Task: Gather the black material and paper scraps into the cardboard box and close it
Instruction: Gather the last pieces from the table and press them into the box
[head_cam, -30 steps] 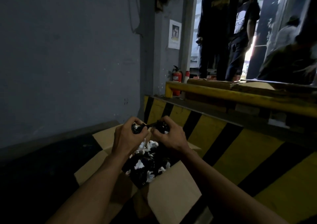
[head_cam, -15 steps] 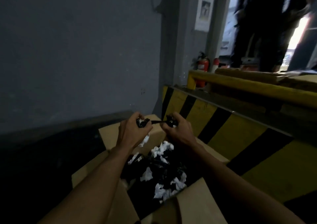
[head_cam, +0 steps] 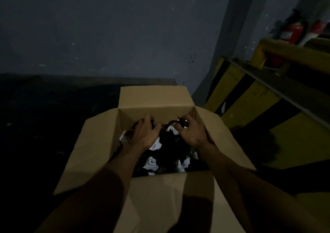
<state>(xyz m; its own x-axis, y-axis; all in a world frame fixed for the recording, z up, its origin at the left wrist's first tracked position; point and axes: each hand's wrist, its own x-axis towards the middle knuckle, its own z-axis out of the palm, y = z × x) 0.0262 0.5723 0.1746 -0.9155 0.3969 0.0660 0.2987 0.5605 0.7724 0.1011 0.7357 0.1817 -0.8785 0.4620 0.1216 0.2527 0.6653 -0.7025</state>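
An open cardboard box (head_cam: 155,98) stands on the dark floor with all its flaps spread outward. Inside lies a heap of black material (head_cam: 171,145) mixed with white paper scraps (head_cam: 151,163). Both my hands are down inside the box at its far end. My left hand (head_cam: 144,134) rests on the heap with fingers curled into the black material. My right hand (head_cam: 192,132) grips a twisted strand of the black material near the right wall.
A grey wall (head_cam: 107,27) rises behind the box. A yellow and black striped barrier (head_cam: 250,97) runs along the right, with a yellow rail (head_cam: 292,54) and a red fire extinguisher (head_cam: 294,32) beyond it. The floor at left is very dark.
My hands have dropped from above the box down into it, bringing the black strand with them. My view has tilted down, so the people at the back are out of sight.
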